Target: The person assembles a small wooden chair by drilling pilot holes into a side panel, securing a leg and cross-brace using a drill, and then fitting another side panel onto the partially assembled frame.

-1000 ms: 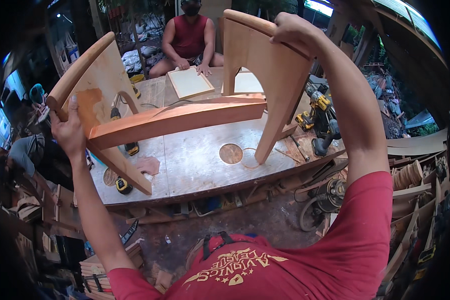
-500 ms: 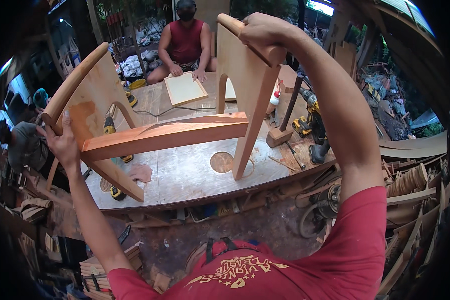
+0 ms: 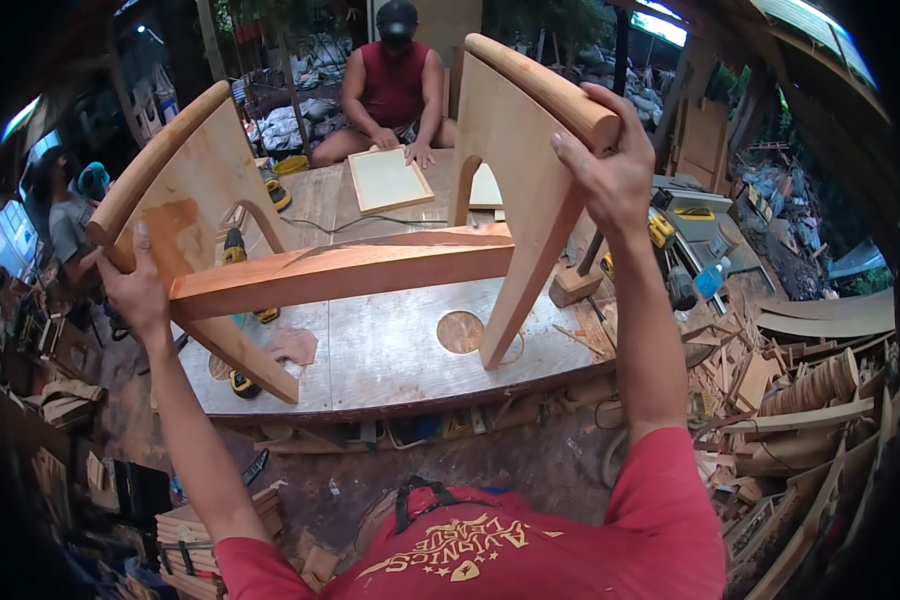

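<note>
A pale wooden furniture frame stands before me. Its left end panel (image 3: pixel 198 190) and right end panel (image 3: pixel 515 130) each have an arched cut-out and a rounded top rail. A reddish wooden crosspiece (image 3: pixel 355 275) joins them low down. My left hand (image 3: pixel 135 285) is closed around the near edge of the left panel, just under its rail, thumb upright on the inner face. With the thumb on the inner face and the fingers wrapped round outside, my right hand (image 3: pixel 618 165) grips the right panel by the near end of its rail (image 3: pixel 540 85).
Under the frame lies a pale board (image 3: pixel 390 350) with a round hole on the workbench. A wooden mallet (image 3: pixel 575 285), a cordless drill (image 3: pixel 234 245) and a cloth (image 3: pixel 293 346) rest there. Across the bench a person (image 3: pixel 395 95) handles a shallow framed panel (image 3: pixel 390 181). Wood offcuts (image 3: pixel 755 380) pile up right.
My right hand has shifted from the top of the right rail to its near end, and my right arm has lowered. My left hand keeps its hold. The view has turned slightly.
</note>
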### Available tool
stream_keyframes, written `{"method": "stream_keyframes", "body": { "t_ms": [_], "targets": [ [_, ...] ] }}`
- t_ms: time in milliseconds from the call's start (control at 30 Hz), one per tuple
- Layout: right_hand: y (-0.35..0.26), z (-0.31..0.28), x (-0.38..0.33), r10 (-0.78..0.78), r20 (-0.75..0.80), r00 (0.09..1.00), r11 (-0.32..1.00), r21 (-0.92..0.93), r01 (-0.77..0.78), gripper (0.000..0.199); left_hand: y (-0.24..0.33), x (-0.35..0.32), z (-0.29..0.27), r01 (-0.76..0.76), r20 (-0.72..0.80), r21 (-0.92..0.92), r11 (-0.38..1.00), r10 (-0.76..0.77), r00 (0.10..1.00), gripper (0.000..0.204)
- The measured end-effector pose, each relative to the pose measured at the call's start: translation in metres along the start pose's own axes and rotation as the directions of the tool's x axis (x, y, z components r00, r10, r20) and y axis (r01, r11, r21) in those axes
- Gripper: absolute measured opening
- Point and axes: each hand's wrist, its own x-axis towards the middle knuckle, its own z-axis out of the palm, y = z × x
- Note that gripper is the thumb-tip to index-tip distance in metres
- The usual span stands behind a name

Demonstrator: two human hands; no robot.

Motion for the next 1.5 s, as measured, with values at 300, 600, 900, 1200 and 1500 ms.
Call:
{"method": "stream_keyframes", "body": {
  "t_ms": [300,600,900,1200,1500],
  "targets": [
    [0.048,0.061,-0.138,0.383,-0.051,0.922,0.909,0.195,-0.367,0.037,-0.032,-0.041,-0.011,0.264,0.167,-0.211,0.941,-0.231,0.958,0.043],
    [0.062,0.061,-0.146,0.306,-0.011,0.952,0.927,0.23,-0.296,0.042,-0.012,-0.049,-0.001,0.241,0.02,-0.297,0.924,-0.246,0.969,0.035],
    [0.059,0.034,-0.138,0.315,0.096,0.944,0.907,0.262,-0.329,0.046,0.001,-0.063,0.016,0.183,0.035,-0.296,0.937,-0.181,0.983,0.031],
    [0.074,0.034,-0.141,0.122,0.175,0.977,0.92,0.348,-0.177,0.081,0.009,-0.063,0.018,0.216,-0.008,-0.182,0.959,-0.221,0.975,0.045],
    [0.074,0.041,-0.174,0.183,0.146,0.972,0.903,0.367,-0.225,0.094,0.081,-0.09,0.019,-0.367,0.022,0.454,0.812,0.402,0.915,0.068]
  ]
}}
